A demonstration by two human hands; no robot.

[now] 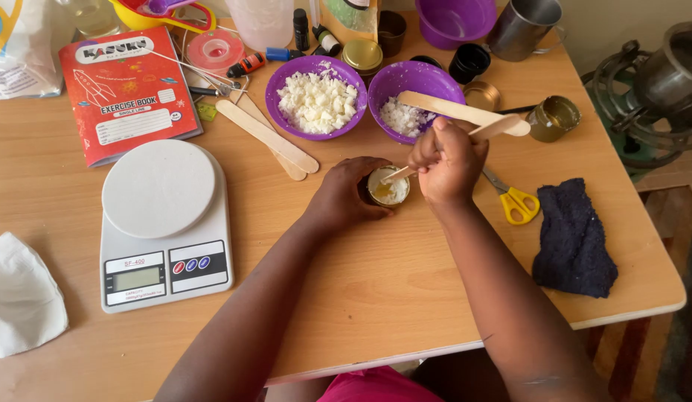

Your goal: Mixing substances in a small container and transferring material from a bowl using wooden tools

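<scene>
The left hand (346, 195) wraps around a small round tin (388, 187) standing near the middle of the wooden table (376, 290), fingers closed on its side. The tin contains white flakes and some yellowish liquid. The right hand (448, 160) is closed on a flat wooden stick (502, 127), whose lower end dips into the tin. Just behind the hands stand two purple bowls: the left bowl (316, 97) is full of white flakes; the right bowl (414, 97) holds fewer, with a second wooden stick (454, 110) across its rim. Yellow-handled scissors (516, 201) lie just beside the right hand. A kitchen scale (161, 223) sits well to the left.
</scene>
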